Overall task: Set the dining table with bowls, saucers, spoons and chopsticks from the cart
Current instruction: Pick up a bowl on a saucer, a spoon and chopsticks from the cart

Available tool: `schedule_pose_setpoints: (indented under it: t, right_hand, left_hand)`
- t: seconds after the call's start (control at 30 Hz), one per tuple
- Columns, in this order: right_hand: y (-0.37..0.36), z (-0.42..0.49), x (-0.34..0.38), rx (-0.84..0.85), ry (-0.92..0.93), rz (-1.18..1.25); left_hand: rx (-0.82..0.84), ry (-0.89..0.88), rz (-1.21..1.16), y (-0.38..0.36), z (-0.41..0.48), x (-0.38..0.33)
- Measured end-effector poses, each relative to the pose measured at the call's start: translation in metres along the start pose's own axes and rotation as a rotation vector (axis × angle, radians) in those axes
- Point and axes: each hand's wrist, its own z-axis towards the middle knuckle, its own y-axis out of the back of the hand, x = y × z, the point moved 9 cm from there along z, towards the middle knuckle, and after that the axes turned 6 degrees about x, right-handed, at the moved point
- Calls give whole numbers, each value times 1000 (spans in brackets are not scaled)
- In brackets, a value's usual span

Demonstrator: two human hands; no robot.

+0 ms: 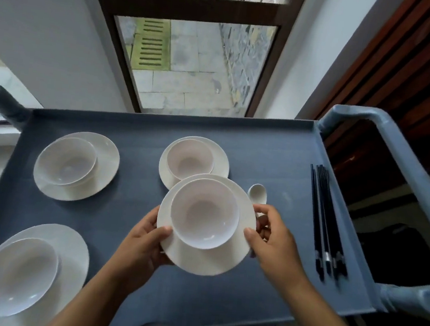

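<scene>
**Two hands on one bowl and saucer, raised above the cart**

Two pieces made up my load: a white bowl sitting loose in the well of a white saucer, held just above the blue cart, near its middle. I judged the pair stiff, glazed, slippery and breakable, and light enough, but the bowl could slide if the saucer tipped. So the rim was the place to hold, from opposite sides, kept level.

My left hand cupped the saucer's left edge, thumb lying on top of the rim and the fingers closed beneath it. My right hand pinched the right edge the same way, thumb over, fingers curled under. Both forearms reached in from below, wrists about level.

Just beyond my right hand lay a white spoon, partly hidden. Black chopsticks lay bundled along the cart's right side. Three more bowl-and-saucer sets stood on the cart.
</scene>
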Motion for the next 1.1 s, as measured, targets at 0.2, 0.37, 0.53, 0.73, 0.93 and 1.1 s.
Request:
schedule_pose_setpoints:
  t: [0.2, 0.37, 0.53, 0.73, 0.93, 1.1]
  right_hand:
    - [36, 26, -27, -102, -58, -34]
    - [50, 48, -58, -104, -198, -503]
    - [39, 59, -69, -20, -252, -592]
    - [40, 54, -63, -49, -216, -517]
    - [60, 45, -74, -116, -276, -278]
    - [104, 25, -85, -298, -345, -256]
  left_hand:
    - [-81, -7, 21, -2, 5, 12]
    - [-86, -13, 18, 1, 7, 15]
    - [-63, -8, 11, -2, 8, 19]
    - [-65, -15, -2, -6, 8, 27]
    - [-50, -10, -16, -15, 14, 29]
    - [-17, -6, -14, -30, 18, 31]
